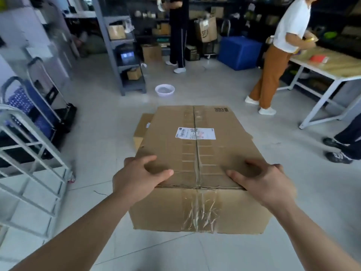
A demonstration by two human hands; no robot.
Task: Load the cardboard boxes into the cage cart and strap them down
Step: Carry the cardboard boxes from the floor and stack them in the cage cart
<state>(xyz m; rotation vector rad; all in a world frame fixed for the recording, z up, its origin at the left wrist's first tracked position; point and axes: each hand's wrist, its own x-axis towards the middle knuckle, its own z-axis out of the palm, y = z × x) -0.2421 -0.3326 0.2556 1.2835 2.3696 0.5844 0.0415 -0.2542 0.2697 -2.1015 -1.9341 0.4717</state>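
Our left hand [136, 174] and right hand [262, 181] grip the box's [166, 145] near corners, mid-frame; the cart [48, 146] stands left.

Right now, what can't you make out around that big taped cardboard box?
Head view:
- Small brown cardboard box: mostly behind the big box.
- White shipping label: print too small.
- Grey metal cage cart: cut by left edge.
- Left hand, right hand: grip hidden by their backs.

Taped, labelled cardboard box [195, 153], smaller box [141, 130] behind, cage cart [44, 143] at left.
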